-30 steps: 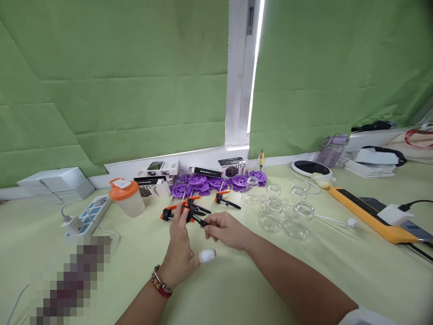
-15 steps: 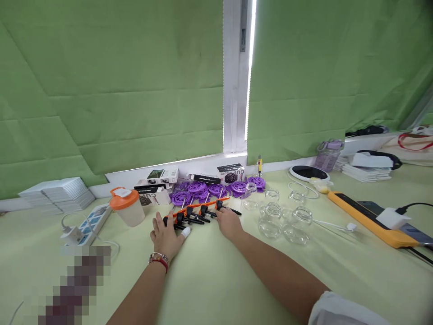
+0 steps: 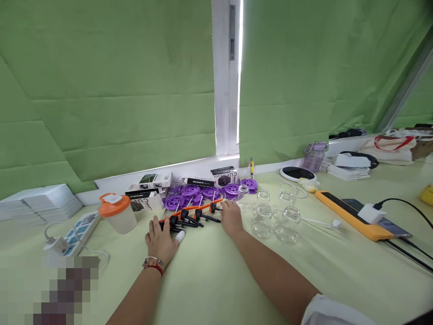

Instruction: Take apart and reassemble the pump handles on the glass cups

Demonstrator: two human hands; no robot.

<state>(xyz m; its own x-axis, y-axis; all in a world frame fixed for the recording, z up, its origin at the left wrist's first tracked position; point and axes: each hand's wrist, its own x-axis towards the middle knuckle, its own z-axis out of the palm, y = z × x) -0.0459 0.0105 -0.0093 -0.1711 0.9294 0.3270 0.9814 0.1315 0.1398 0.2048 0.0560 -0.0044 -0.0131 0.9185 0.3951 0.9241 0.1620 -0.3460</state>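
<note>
A slanting row of black pieces with metal rods lies on the table, an orange strip running along it. At the row's left end rests my left hand, fingers spread and open. Its thumb wears a white cover and lies flat on the table; the fingertips touch or overlap the leftmost black piece. Beside the right end is my right hand, palm down with fingers loosely extended. Its fingertips are close to the strip's end; whether they touch it is unclear. Purple wheel-shaped discs sit just behind the row.
Clear glass jars stand right of my right hand. Cup holder boxes and an orange-lidded cup are at back left, near a white power strip. An orange power strip and white charging pad lie right.
My right hand has shifted off the rightmost black piece to just beside the row's end. My left hand stays at the left end. The whole view has turned slightly right.
</note>
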